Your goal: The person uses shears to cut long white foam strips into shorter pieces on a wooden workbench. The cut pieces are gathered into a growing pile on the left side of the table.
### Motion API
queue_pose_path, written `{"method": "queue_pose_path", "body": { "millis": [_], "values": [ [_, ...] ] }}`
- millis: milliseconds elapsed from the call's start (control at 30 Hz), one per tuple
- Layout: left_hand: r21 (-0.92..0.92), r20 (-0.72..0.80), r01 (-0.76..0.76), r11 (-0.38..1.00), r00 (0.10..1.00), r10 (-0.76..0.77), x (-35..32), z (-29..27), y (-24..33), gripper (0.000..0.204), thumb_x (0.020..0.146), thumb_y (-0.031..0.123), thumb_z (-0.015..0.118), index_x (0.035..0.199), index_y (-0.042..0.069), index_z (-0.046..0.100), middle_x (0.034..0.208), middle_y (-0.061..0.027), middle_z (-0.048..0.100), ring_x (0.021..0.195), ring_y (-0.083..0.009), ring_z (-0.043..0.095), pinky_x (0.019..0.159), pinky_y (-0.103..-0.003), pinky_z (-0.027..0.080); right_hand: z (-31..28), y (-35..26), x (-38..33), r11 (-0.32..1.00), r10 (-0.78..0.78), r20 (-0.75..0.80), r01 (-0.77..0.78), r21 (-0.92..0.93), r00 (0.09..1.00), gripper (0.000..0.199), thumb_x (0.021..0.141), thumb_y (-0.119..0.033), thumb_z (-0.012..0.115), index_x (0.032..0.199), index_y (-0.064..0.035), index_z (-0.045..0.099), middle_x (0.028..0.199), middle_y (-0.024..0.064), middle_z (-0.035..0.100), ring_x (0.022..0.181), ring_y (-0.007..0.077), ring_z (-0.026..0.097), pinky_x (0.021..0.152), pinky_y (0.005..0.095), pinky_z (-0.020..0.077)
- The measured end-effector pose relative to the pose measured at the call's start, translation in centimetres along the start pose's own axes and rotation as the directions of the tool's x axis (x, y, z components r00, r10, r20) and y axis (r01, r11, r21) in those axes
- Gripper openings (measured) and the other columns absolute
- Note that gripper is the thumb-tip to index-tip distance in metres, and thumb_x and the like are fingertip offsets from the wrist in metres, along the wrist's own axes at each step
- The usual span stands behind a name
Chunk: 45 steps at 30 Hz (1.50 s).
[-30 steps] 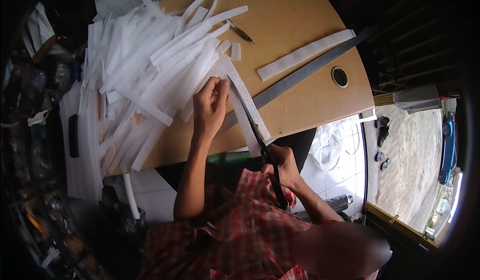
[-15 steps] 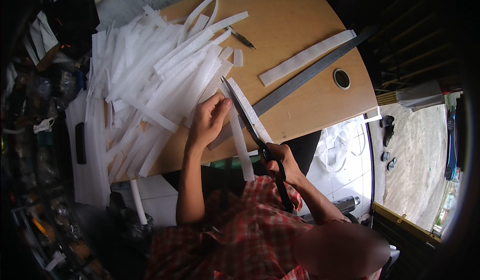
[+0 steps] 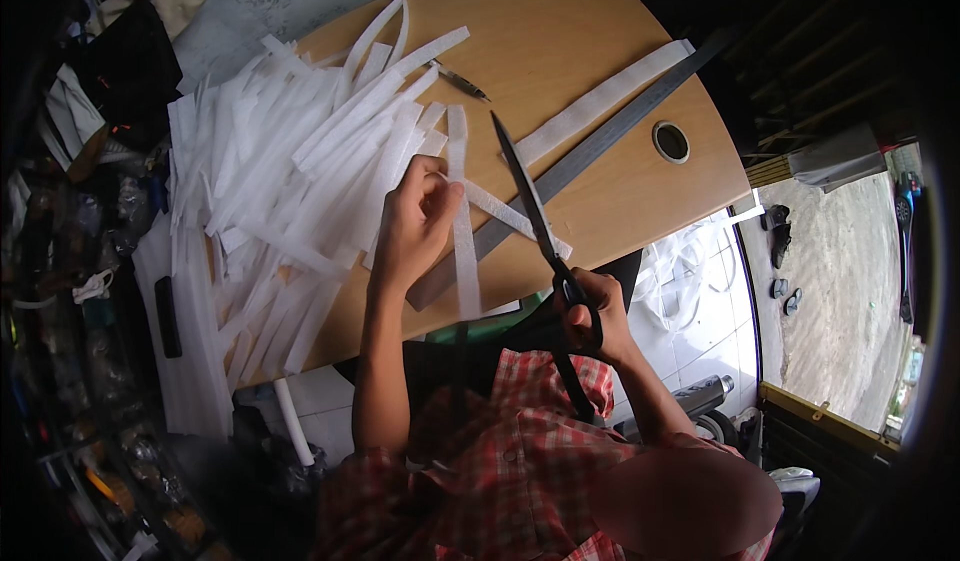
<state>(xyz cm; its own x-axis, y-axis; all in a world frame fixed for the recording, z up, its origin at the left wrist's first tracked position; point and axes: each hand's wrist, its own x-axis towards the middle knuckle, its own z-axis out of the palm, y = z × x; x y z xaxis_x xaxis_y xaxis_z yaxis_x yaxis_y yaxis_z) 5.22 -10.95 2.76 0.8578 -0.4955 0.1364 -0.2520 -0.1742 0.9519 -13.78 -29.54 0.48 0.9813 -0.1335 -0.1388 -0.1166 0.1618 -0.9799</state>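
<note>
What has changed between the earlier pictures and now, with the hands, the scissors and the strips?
The right hand has raised the scissors, so the blades now point up over the table instead of cutting at its edge. The left hand moved slightly right and holds one white strip hanging over the edge. The strip pile, the ruler and the pen stayed.

Single view: head-worn wide fisheye camera, the left of a side-by-side pair, looking steeply down from above the person's own chest. Facing: forward and down over a rounded wooden table (image 3: 600, 31). Nearness: close; the checked shirt (image 3: 520, 481) fills the lower edge, both forearms rising from it. Straight edges bow toward the dark rim. Tiled floor (image 3: 700, 321) shows at right, well below. No second view to share ground with.
</note>
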Motion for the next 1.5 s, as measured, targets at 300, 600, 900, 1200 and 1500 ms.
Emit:
{"method": "queue_pose_path", "body": {
  "millis": [300,600,900,1200,1500],
  "values": [
    [0.682,0.51,-0.389,0.619,0.86,-0.021,1.7,2.9,0.5,0.05,0.071,0.03,0.082,0.11,0.01,0.058,0.103,0.0009,0.061,0.11,-0.0218,0.049,0.094,-0.042,0.034,-4.8,-0.4,-3.8,0.988,0.082,-0.231,-0.11,-0.112,0.969,0.078,0.07,-0.079,0.065,0.075,-0.0025,0.054,0.053,-0.0032,0.048,0.04,0.0063,0.05,0.038,0.0213,0.0341],
    [0.599,0.412,-0.398,0.695,0.897,0.159,2.6,-2.3,2.2,0.022,0.081,0.014,0.074,0.094,0.002,0.061,0.095,-0.0087,0.061,0.097,-0.0283,0.057,0.089,-0.039,0.037,-4.7,0.0,-5.1,0.984,0.105,-0.234,-0.135,-0.116,0.966,0.079,0.068,-0.078,0.068,0.075,-0.001,0.054,0.053,-0.0021,0.048,0.039,0.0066,0.049,0.036,0.0213,0.0334],
    [0.936,-0.208,0.082,0.344,0.915,0.347,6.3,-11.5,5.2,0.041,0.087,0.013,0.07,0.126,0.01,0.059,0.113,-0.0084,0.06,0.107,-0.0284,0.055,0.093,-0.042,0.038,-5.1,0.3,-4.3,0.98,0.164,-0.177,-0.18,-0.079,0.97,0.073,0.069,-0.073,0.072,0.077,-0.002,0.055,0.053,-0.0018,0.05,0.041,0.0074,0.05,0.038,0.0224,0.0341],
    [0.555,0.465,-0.58,0.596,0.811,0.356,6.3,4.7,-3.9,0.04,0.081,-0.002,0.062,0.118,0.012,0.07,0.125,-0.0019,0.061,0.115,-0.0215,0.054,0.098,-0.037,0.044,-5.7,0.8,-6.1,0.959,0.113,-0.131,-0.143,-0.244,0.985,0.092,0.07,-0.09,0.049,0.082,0.0003,0.055,0.058,0.002,0.054,0.048,0.0097,0.055,0.044,0.0225,0.039],
    [0.593,0.586,-0.6,0.537,0.779,0.223,1.3,-1.7,-2.1,0.032,0.081,0.003,0.063,0.111,0.011,0.073,0.124,-0.0009,0.063,0.112,-0.0177,0.054,0.095,-0.033,0.039,-5.1,1.6,-5.7,0.953,0.181,-0.041,-0.186,-0.237,0.983,0.095,0.072,-0.09,0.047,0.091,0.0026,0.057,0.063,0.0019,0.056,0.052,0.0095,0.056,0.046,0.0226,0.0398]
  ]
}}
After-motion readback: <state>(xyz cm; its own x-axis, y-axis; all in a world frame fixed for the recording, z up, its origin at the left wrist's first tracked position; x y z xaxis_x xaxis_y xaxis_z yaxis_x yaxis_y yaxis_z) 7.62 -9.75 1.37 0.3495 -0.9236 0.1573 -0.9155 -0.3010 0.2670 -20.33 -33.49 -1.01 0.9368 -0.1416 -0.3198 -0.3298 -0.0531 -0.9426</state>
